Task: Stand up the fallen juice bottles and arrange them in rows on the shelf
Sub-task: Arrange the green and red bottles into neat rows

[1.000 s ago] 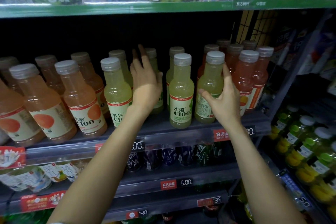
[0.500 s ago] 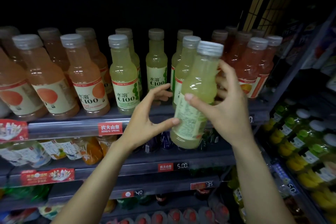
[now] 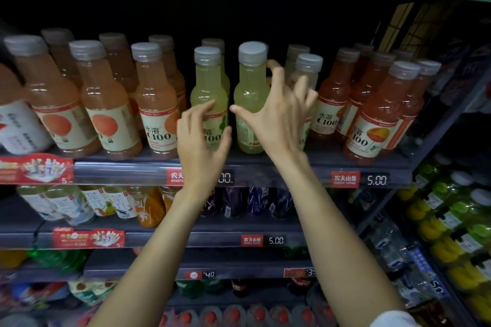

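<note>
- The step in hand looks like settling a pale green juice bottle (image 3: 251, 98) into the front row of the shelf (image 3: 318, 164). It stands upright near the front edge, roughly at the middle of the shelf's length, with its printed back panel turned outward, not the brand face.
- The right hand (image 3: 276, 117) is spread wide beside this bottle: the thumb tip touches its shoulder, and the fingers reach round its right side, loosely curved. Whether they press the bottle or only hover I cannot tell; it does not read as a firm hold.
- The left hand (image 3: 199, 138) sits in front of the neighbouring green bottle (image 3: 208, 93), fingers loosely curled with thumb and forefinger apart, close to its label. Contact is unclear; it seems to grasp nothing.
- To finish well, I would turn the right-hand bottle about its own axis until the label faces out like its neighbour's, keeping the base flat on the shelf so it does not rock.
- Line its base up with the neighbour's, level with the front edge, leaving an even gap.
- Steady the neighbour with the left hand meanwhile: the bottles stand close, and a knock could topple one into the orange juice bottles (image 3: 106, 103) to the left or the red juice bottles (image 3: 372, 114) to the right.
- Every bottle in view stands upright.
</note>
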`<state>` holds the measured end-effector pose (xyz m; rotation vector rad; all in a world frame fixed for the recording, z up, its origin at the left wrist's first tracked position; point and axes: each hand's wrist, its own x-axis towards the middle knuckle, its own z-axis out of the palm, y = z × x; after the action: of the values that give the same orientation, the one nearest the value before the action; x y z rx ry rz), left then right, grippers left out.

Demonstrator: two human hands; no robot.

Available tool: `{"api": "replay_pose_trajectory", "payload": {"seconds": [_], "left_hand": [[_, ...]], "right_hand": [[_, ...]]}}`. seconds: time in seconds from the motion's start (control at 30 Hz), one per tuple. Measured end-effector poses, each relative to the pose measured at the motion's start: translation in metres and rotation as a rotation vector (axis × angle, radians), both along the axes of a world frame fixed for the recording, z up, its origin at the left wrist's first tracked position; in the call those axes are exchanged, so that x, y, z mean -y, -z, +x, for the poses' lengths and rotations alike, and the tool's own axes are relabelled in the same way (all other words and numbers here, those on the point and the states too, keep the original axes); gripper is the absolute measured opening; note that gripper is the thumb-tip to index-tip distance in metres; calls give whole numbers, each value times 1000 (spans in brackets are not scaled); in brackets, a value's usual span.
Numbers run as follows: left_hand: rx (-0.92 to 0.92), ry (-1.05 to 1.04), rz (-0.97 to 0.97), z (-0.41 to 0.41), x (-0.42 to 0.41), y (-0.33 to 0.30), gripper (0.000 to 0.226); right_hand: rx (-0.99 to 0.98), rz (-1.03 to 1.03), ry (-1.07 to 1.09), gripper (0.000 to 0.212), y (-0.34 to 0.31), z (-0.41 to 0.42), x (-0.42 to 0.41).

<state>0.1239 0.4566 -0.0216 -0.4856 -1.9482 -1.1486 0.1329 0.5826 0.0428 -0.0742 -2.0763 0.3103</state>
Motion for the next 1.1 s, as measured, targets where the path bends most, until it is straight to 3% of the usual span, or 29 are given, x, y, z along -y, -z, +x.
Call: {"api": "replay_pose_trajectory", "payload": {"seconds": [0.17,0.27,0.43,0.57,0.63,0.7,0.77,0.93,1.1], "left_hand": [[39,-48,7,-12,12,1,59],[78,-55,-4,-17,14,1,62],[166,34,73,-19,11,1,72],[174,45,64,-22,9,3,83],[115,-16,55,-18,7,4,76],[-57,-60,54,-11,2,6,59],[-186,-8,9,-4,-9,5,46],[35,35,-160,3,-42,-3,68],[102,7,-218,0,-56,-8,82]], "right_hand": [[52,130,171,93,2,-7,3],[103,227,212,82,-11,-1,-1],[218,179,15,56,-40,1,-19],[341,229,-149,51,-54,1,-26],[349,218,-153,47,-59,1,-27],[323,231,-109,42,-62,-1,-27],[295,243,-78,40,-63,-1,-25],[288,254,-106,39,-67,-1,-20],[301,223,9,56,-71,-4,-15]]}}
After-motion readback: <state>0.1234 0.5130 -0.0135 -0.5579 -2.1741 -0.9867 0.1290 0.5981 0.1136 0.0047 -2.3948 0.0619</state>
